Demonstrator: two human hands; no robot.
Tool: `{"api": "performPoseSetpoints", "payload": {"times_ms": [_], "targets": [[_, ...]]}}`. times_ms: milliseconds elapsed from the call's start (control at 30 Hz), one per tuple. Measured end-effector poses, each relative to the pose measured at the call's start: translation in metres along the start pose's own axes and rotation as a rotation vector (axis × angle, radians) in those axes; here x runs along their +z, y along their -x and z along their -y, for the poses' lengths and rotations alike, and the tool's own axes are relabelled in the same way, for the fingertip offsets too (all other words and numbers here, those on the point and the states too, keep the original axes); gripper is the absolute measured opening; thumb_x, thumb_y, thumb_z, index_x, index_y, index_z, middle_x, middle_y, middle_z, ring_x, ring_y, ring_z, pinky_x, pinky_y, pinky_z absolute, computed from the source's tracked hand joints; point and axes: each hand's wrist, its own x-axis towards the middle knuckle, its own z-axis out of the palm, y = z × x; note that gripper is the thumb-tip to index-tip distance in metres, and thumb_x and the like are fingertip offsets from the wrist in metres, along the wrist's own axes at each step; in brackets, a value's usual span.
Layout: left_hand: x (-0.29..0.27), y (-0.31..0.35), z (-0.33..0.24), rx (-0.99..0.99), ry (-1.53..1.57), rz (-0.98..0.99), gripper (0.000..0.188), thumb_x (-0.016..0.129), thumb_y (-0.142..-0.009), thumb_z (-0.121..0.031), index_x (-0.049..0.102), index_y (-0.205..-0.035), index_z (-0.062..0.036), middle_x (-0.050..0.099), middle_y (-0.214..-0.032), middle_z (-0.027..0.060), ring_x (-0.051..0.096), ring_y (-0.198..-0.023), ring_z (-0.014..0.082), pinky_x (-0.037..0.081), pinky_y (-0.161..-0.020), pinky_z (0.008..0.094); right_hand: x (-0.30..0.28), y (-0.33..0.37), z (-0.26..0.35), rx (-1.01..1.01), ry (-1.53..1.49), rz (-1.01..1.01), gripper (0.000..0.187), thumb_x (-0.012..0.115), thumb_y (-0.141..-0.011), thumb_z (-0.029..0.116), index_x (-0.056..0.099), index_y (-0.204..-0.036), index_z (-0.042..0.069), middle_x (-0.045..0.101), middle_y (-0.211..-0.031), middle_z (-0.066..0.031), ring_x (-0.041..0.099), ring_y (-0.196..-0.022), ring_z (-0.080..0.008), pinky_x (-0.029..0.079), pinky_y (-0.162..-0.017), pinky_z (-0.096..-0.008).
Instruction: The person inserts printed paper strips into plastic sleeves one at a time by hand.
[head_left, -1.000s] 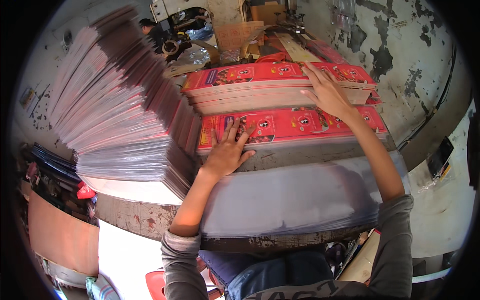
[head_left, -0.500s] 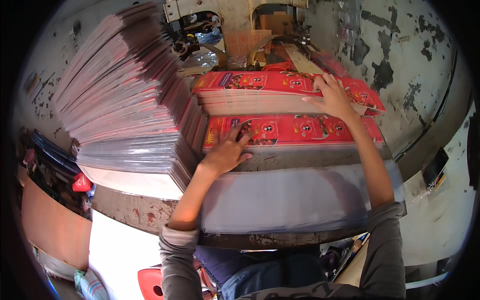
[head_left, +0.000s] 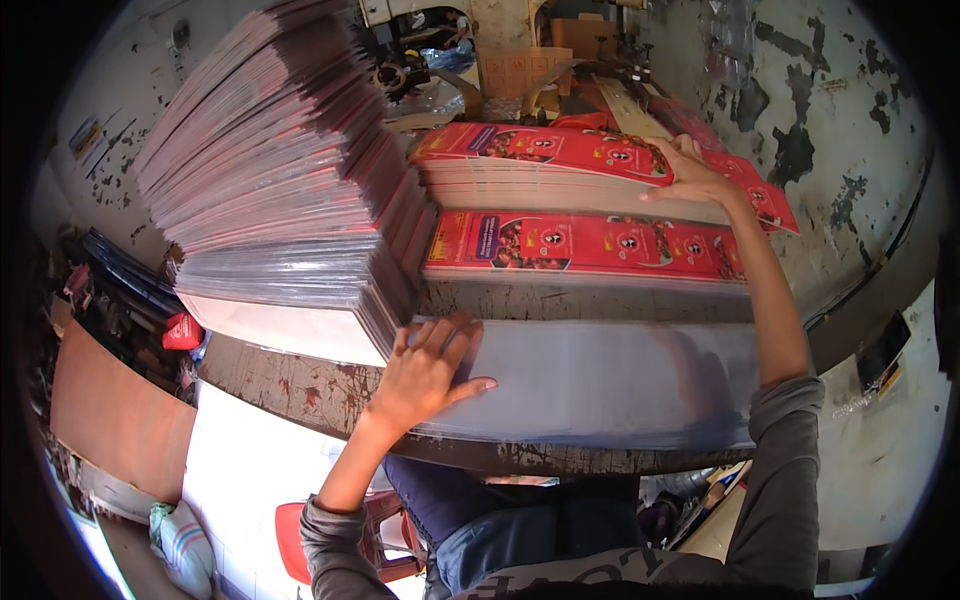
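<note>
My left hand (head_left: pixel 430 370) rests with fingers spread on the left end of a stack of clear plastic sleeves (head_left: pixel 590 385) at the table's near edge. My right hand (head_left: pixel 695 175) grips the right end of the top red printed card (head_left: pixel 560 148) on the far stack, thumb below and fingers above. That card sits askew over the pale edges of the cards beneath. Between the two stacks lies another red printed card (head_left: pixel 600 245), seemingly inside a clear sleeve. Neither hand touches it.
A tall, leaning pile of sleeved cards (head_left: pixel 290 180) rises at the left of the worn brown table (head_left: pixel 270 385). Beyond the far stack stand machine parts and a cardboard piece (head_left: pixel 525 72). A red stool (head_left: pixel 295 540) is below, by my legs.
My left hand has come off the middle red card and moved nearer to me, onto the clear sleeves. My right hand now grips the far stack's top card, whose right end has shifted.
</note>
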Motion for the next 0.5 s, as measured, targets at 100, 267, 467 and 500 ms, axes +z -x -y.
{"api": "performPoseSetpoints", "payload": {"times_ms": [100, 267, 467, 500], "targets": [[-0.005, -0.002, -0.004, -0.019, -0.058, -0.018, 0.066, 0.057, -0.077, -0.058, 0.056, -0.119, -0.0069, 0.053, -0.109, 0.0104, 0.052, -0.1, 0.0276, 0.036, -0.088, 0.0449, -0.003, 0.017, -0.002, 0.1, 0.134, -0.003, 0.098, 0.077, -0.062, 0.051, 0.03, -0.14, 0.015, 0.036, -0.12, -0.0219, 0.03, -0.12, -0.0358, 0.028, -0.102, -0.0428], [-0.006, -0.003, 0.003, -0.047, 0.006, 0.016, 0.069, 0.059, -0.075, -0.059, 0.056, -0.119, -0.0062, 0.05, -0.101, 0.0108, 0.051, -0.098, 0.0273, 0.034, -0.089, 0.0447, -0.028, 0.067, -0.018, 0.176, -0.085, -0.281, 0.099, 0.074, -0.064, 0.057, 0.029, -0.142, 0.016, 0.038, -0.117, -0.0241, 0.041, -0.115, -0.0374, 0.031, -0.099, -0.043], [0.003, -0.006, 0.011, 0.006, 0.039, -0.057, 0.07, 0.062, -0.072, -0.059, 0.058, -0.115, -0.0036, 0.048, -0.104, 0.0124, 0.049, -0.1, 0.0292, 0.035, -0.082, 0.0432, -0.049, 0.095, -0.034, 0.205, -0.904, -0.412, 0.081, 0.056, -0.079, 0.064, 0.038, -0.136, 0.01, 0.055, -0.107, -0.007, 0.053, -0.096, -0.0145, 0.044, -0.084, -0.0317], [0.004, -0.008, 0.013, -0.016, 0.083, -0.045, 0.069, 0.063, -0.072, -0.058, 0.058, -0.114, -0.0042, 0.048, -0.103, 0.0125, 0.048, -0.1, 0.0295, 0.035, -0.082, 0.0431, -0.052, 0.091, -0.043, 0.204, -1.086, -0.446, 0.078, 0.053, -0.08, 0.065, 0.042, -0.133, 0.008, 0.057, -0.106, -0.0049, 0.053, -0.089, -0.0111, 0.045, -0.079, -0.0278]]}}
